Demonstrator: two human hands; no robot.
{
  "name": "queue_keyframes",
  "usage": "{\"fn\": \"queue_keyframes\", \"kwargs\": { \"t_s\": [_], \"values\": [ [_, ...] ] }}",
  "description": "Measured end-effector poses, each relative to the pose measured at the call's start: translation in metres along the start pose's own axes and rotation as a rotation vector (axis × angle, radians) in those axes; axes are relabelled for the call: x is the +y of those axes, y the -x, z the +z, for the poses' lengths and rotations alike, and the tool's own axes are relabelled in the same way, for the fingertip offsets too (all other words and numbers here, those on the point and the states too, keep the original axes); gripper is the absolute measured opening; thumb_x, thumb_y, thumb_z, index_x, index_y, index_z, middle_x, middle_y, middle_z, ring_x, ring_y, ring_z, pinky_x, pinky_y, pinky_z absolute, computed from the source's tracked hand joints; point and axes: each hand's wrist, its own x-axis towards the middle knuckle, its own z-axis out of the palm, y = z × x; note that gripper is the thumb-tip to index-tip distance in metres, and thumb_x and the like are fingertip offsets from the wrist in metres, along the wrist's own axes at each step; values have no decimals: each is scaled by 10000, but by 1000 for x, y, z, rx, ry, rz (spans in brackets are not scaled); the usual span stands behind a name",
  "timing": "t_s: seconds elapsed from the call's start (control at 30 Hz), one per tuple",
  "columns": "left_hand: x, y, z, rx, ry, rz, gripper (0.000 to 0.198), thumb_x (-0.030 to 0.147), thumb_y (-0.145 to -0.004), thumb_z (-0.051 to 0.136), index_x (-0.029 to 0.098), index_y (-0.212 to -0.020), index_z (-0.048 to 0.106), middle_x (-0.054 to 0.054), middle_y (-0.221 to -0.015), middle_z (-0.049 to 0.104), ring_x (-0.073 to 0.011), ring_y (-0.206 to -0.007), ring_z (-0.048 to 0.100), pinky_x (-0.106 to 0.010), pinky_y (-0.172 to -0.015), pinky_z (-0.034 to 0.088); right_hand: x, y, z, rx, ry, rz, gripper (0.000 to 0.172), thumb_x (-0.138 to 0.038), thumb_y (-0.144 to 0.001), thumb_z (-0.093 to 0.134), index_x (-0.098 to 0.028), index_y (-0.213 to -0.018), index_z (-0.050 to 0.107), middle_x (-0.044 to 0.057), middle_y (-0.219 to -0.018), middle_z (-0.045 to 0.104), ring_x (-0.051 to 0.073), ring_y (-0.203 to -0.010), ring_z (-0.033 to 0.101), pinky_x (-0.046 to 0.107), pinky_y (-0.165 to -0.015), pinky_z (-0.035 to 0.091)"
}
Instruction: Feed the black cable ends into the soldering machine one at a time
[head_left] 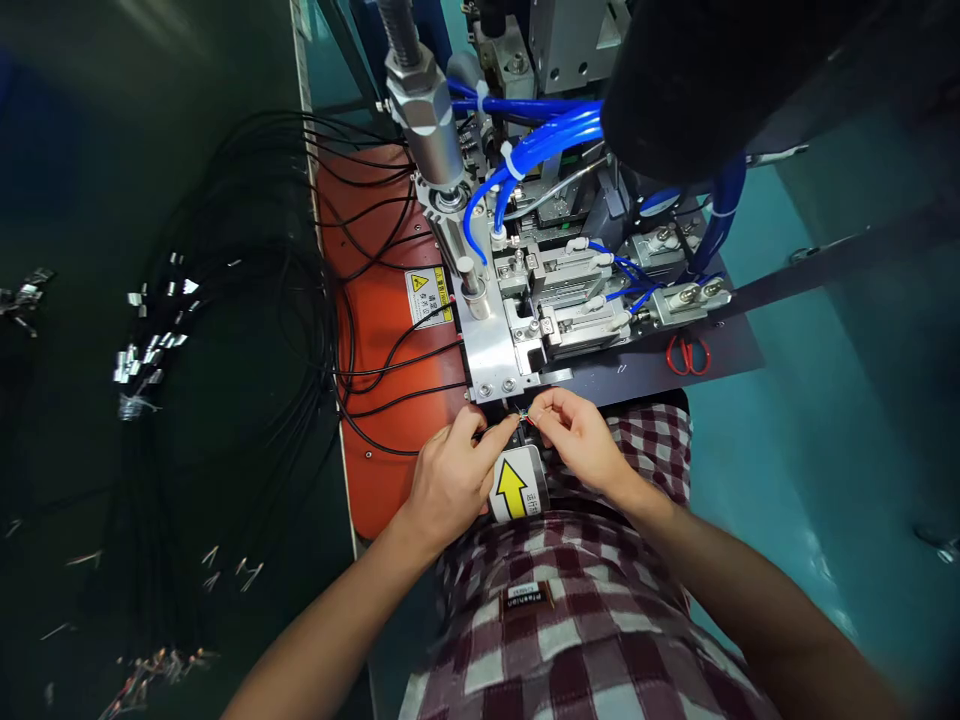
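Observation:
My left hand [450,478] is closed in a pinch on the end of a thin black cable [390,400], just below the silver machine block [491,350]. My right hand [577,430] pinches the fine coloured wire ends [525,417] of the same cable, fingertips almost touching the left hand's. Both hands sit at the machine's front edge, above a white label with a yellow arrow [516,487].
An orange plate [375,300] lies left of the machine, crossed by black cables. A big bundle of black cables with metal ends [187,350] hangs at the left. Blue air hoses [540,140] loop over the machine. Red scissors [688,354] lie at the right.

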Motion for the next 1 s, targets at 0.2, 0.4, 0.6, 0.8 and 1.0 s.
{"fn": "queue_keyframes", "kwargs": {
  "t_s": [0.2, 0.4, 0.6, 0.8, 1.0],
  "values": [
    [2, -3, -1, 41, -36, 37, 319, 116, -884, 455, 152, -1100, 687, -56, -757, 523, -149, -622, 534, -240, -536, 455, -2, -1, 1, -29, -16, 60, 170, -328, -855, 549, -181, -770, 544, -55, -558, 474, 105, -494, 441, 243, -492, 336],
    [2, -4, -2, 48, -47, 47, 312, 107, -884, 459, 143, -1086, 694, -59, -752, 530, -145, -609, 535, -240, -537, 459, -3, -1, 0, -9, 25, 66, 169, -340, -860, 541, -186, -790, 547, -56, -581, 498, 107, -496, 478, 245, -506, 358],
    [1, -4, -3, 35, 13, 24, 307, 129, -903, 452, 149, -1100, 686, -55, -758, 527, -147, -652, 553, -238, -565, 482, -5, -3, -2, -103, -83, 116, 209, -360, -845, 546, -182, -737, 528, -63, -504, 479, 105, -473, 430, 255, -528, 342],
    [0, -3, -2, 30, 42, 11, 302, 126, -897, 469, 147, -1105, 686, -61, -777, 530, -151, -684, 569, -237, -580, 491, -8, -5, -2, -103, -98, 134, 206, -360, -833, 557, -178, -739, 532, -60, -516, 488, 104, -481, 422, 255, -531, 331],
    [1, -3, -2, 28, 25, 16, 308, 118, -892, 466, 148, -1107, 684, -60, -768, 528, -152, -670, 563, -241, -578, 487, -5, -3, -2, -91, -61, 127, 203, -363, -858, 545, -180, -771, 534, -60, -529, 479, 106, -479, 434, 250, -517, 340]
  ]
}}
